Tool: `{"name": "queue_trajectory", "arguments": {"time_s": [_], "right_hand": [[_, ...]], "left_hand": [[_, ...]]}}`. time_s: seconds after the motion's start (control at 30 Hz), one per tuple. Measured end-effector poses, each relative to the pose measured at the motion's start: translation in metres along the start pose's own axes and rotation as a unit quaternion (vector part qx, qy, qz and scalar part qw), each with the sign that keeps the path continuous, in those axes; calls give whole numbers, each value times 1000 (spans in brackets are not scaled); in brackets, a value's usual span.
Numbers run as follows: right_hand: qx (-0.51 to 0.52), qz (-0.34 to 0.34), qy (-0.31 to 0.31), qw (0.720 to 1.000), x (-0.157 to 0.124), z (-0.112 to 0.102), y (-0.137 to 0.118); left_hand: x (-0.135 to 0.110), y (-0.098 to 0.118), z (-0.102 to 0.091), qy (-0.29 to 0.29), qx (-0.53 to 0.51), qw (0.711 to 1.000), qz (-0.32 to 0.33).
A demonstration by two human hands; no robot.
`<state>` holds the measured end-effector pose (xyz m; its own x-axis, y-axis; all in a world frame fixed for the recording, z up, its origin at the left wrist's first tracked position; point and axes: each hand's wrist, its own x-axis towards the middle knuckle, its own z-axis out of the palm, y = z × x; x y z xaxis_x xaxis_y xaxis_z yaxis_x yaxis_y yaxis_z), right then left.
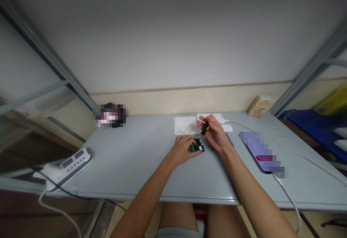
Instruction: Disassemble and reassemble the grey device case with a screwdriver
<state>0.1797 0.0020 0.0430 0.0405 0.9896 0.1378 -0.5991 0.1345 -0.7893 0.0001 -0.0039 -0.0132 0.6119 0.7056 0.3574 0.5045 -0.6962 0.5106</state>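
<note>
My left hand [182, 149] is closed around a small black device with a green circuit board [200, 147], keeping it against the table. Just right of it and a little above, my right hand [217, 134] grips a black-and-yellow screwdriver [205, 127]. The tool's thin shaft points down toward the device; whether its tip touches cannot be made out. Behind both hands lies a white sheet [182, 122] with several tiny dark pieces, probably screws [181, 132], on it.
A white box-like item with a cable [221, 116] lies behind my right hand. To the right are a phone [257, 153] and a small carton [261, 106]. A power strip [72, 165] sits at the table's left edge, and a blurred dark object [118, 117] stands at back left.
</note>
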Motion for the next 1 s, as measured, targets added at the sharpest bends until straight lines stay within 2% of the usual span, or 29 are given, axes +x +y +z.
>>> {"name": "queue_trajectory", "arguments": {"time_s": [0.17,0.27,0.47,0.63,0.8,1.0], "right_hand": [[33,-13,-22,999,2,-1,1],[49,5,-20,999,4,-1,1],[20,7,0,1000,0,-2,1],[13,-9,-11,1000,2,-2,2],[4,17,-15,1000,3,1,0],[8,15,-15,1000,-2,1,-1]], "left_hand": [[0,-2,1,-2,2,1000,-1],[0,-2,1,1,0,1000,-1],[0,1,-1,7,0,1000,-1],[0,1,-1,1,4,1000,-1],[0,-1,0,5,8,1000,5],[0,-2,1,13,12,1000,17]]}}
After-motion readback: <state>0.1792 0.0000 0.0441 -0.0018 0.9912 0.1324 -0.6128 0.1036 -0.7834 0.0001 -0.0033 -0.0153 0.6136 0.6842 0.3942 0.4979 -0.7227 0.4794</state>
